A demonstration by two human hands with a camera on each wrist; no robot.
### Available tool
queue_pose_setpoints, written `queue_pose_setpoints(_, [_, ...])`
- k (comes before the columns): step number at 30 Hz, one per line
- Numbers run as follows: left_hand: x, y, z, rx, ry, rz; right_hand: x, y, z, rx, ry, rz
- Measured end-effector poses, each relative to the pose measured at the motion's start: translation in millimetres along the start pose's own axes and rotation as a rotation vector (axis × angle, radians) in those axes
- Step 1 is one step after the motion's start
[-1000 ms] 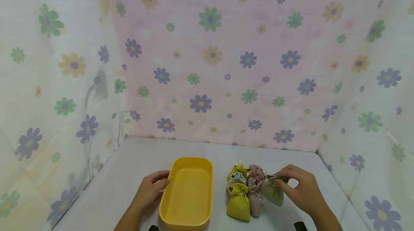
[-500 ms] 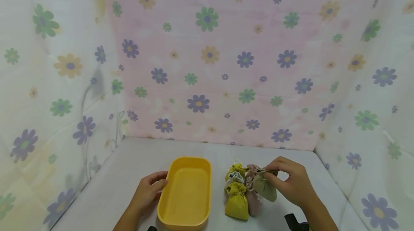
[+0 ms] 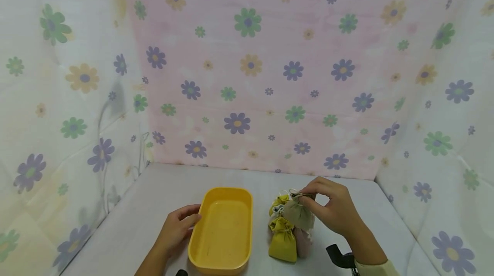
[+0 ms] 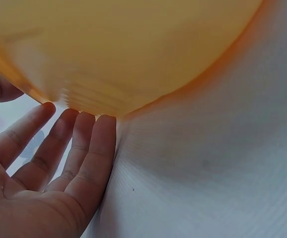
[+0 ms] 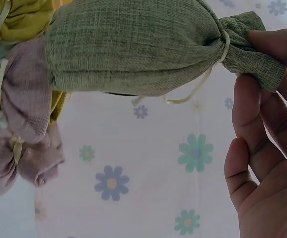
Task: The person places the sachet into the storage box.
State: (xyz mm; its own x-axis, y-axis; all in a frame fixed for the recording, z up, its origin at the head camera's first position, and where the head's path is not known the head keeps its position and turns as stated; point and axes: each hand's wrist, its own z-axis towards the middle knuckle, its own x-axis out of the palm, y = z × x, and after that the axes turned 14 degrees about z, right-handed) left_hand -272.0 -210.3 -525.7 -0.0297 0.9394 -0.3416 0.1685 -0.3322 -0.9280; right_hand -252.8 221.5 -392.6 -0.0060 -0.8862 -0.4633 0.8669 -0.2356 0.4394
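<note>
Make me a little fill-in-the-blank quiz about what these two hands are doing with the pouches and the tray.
1. The right hand pinches the tied neck of the ____ pouch, lifted off the table.
2. The left hand rests its straight fingers against the ____ tray.
3. Inside, the tray holds ____ pouches.
4. The other pouches lie to the tray's ____.

Missing words: green; yellow; no; right

Right hand (fingers pinching) — green pouch.

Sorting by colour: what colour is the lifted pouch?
Olive green pouch, pinched by the right hand; clearest in the right wrist view.
</note>
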Motion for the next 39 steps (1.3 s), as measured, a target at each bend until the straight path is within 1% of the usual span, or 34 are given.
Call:
queue_pose_setpoints(7, [1.7, -2.6, 0.6, 0.002, 0.002, -0.003, 15.4, -7.3, 14.7, 0.042, 0.045, 0.046])
queue_pose_setpoints(15, [5.4, -0.5, 4.3, 0.013, 0.013, -0.018, 33.3, -15.3, 29.5, 0.045, 0.071, 0.045])
queue_pose_setpoints(21, [7.5, -0.8, 4.4, 0.023, 0.018, -0.017, 46.5, -19.1, 37.6, 0.105, 0.083, 0.051])
queue_pose_setpoints(29, [8.2, -0.1, 4.7, 0.028, 0.031, -0.023, 67.7, -21.3, 53.6, 0.136, 0.106, 0.039])
queue_pose_setpoints(35, [4.7, 3.9, 4.0, 0.008, 0.045, -0.025, 89.9, -24.2, 65.4, 0.203, 0.152, 0.046])
queue_pose_setpoints(39, [-1.0, 3.7, 0.7, 0.018, 0.033, -0.011, 107.4, -30.1, 71.9, 0.229, 0.179, 0.061])
